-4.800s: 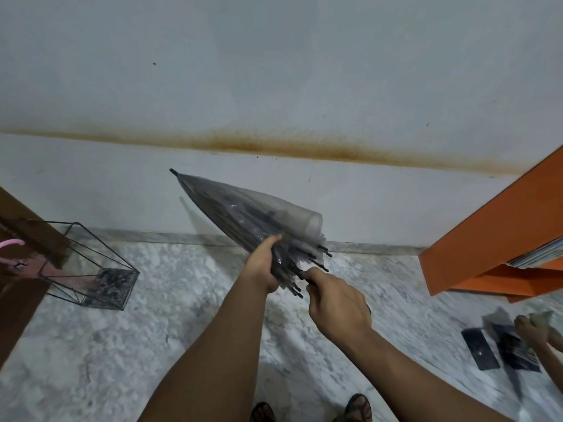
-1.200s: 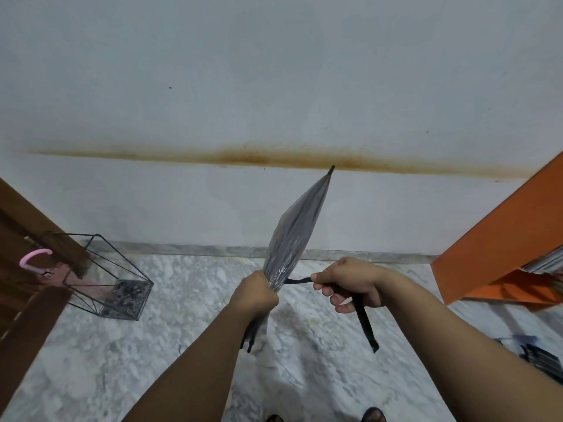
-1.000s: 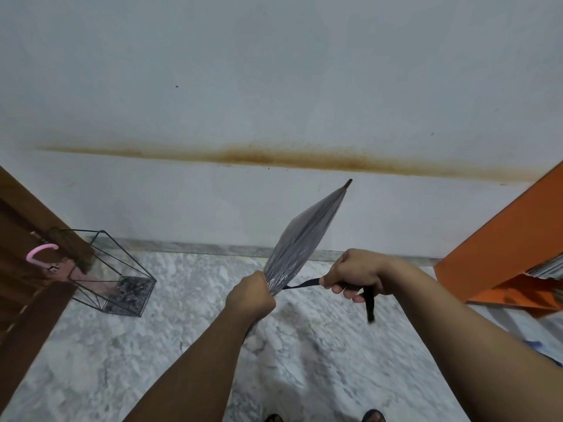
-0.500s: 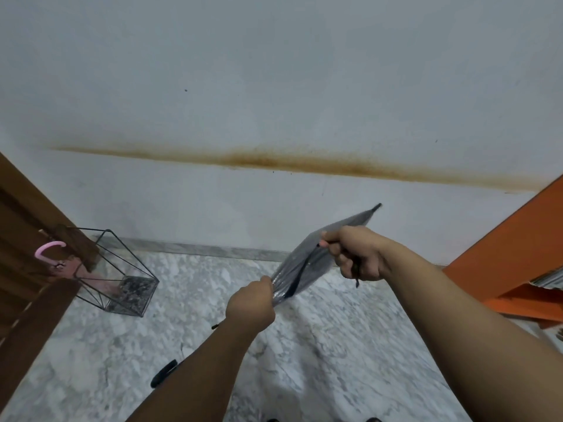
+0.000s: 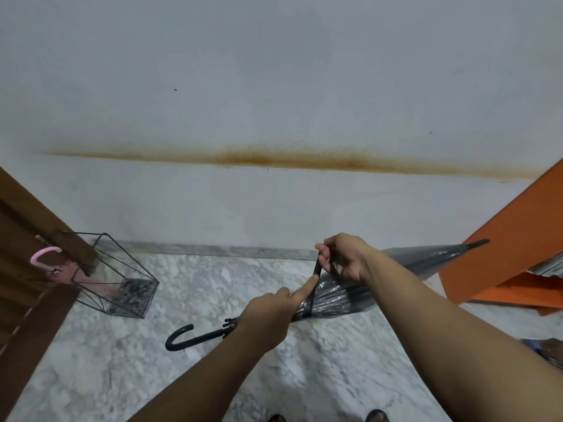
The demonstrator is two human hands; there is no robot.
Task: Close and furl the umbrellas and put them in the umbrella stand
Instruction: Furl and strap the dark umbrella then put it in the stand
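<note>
Item 1. Sandalled toes, two pairs of dark tips [image 5: 377,416] at the bottom edge, below the grey umbrella [image 5: 411,268].

Item 2. Floor [image 5: 91,376]: polished marble, white with grey veining.

Item 3. Grey umbrella, one. Translucent smoky plastic canopy, crinkled and glossy, gathered into a long cone, held nearly level above the floor. Black curved crook handle [image 5: 179,334] at its left end; black ferrule tip [image 5: 476,243] at its right end, in front of the orange furniture.

Item 4. Left hand [image 5: 268,315]: curled around the gathered canopy near the rib ends, index finger extended and pressing against the strap.

Item 5. Black strap [image 5: 315,274], one, narrow and flat, looped round the canopy.

Item 6. Right hand [image 5: 342,258]: above the umbrella's middle, thumb and fingers pinching the strap's upper end, pulled taut.

Item 7. Umbrella stand [image 5: 122,275], one, well left of the grey umbrella: thin black wire, angular geometric frame, dark speckled base. In it, one pink umbrella [image 5: 45,255] with a hooked handle.

Item 8. Brown wooden panelling [image 5: 21,269], beside the stand.

Item 9. Orange furniture [image 5: 518,245], right of the grey umbrella, flat and matte.

Item 10. Wall [image 5: 274,71]: pale, with one rust-brown horizontal stain [image 5: 289,159].
</note>
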